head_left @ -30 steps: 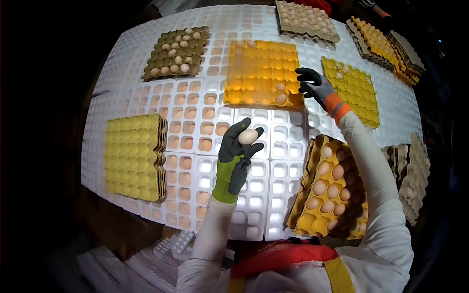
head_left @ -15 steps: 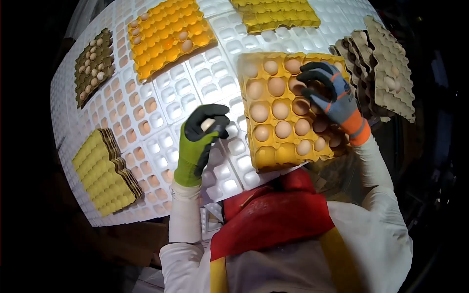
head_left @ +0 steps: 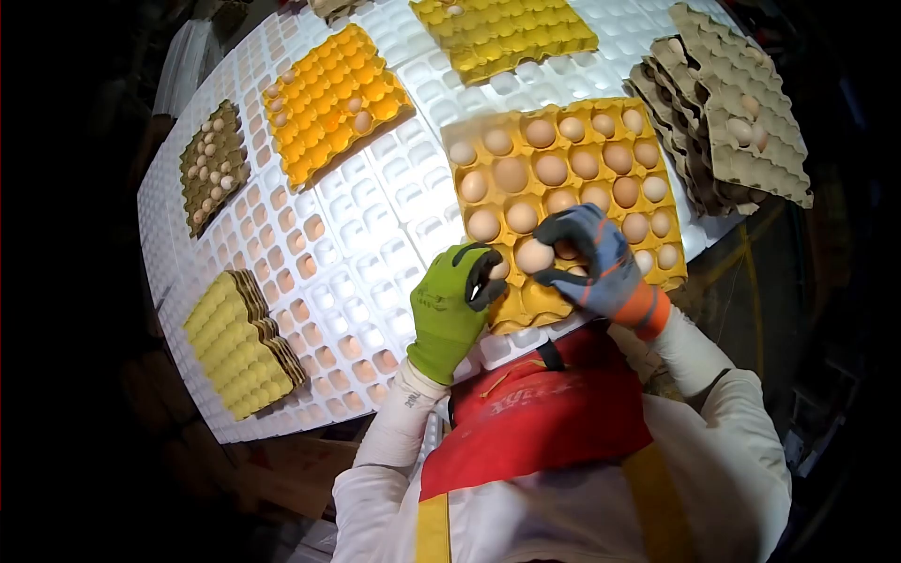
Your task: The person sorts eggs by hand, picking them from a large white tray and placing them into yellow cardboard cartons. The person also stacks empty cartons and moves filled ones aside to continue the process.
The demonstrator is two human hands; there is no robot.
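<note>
A yellow egg tray (head_left: pixel 601 111) filled with brown and pale eggs lies in front of me. My right hand (head_left: pixel 596 263), in a blue-grey glove with an orange cuff, pinches a brown egg (head_left: pixel 534 256) over the tray's near half. At the tray's near left edge, my left hand (head_left: pixel 452 302), in a green and black glove, has its fingers curled round another egg (head_left: pixel 498 268), partly hidden by them. The front cups between my hands show bare yellow. My right hand covers some of the eggs beneath it.
White moulded panels (head_left: pixel 375 202) cover the table. An orange tray (head_left: pixel 328 98) holds a few eggs, and an olive-yellow tray (head_left: pixel 507 33) lies at the back. Stacked grey trays (head_left: pixel 741 103) stand on the right, stacked yellow trays (head_left: pixel 235 352) on the left. A dark tray (head_left: pixel 212 169) holds several eggs.
My left hand has moved right to the tray's edge with its egg. My right hand has come down and left from the tray's far right part and now grips an egg. The view has shifted slightly.
</note>
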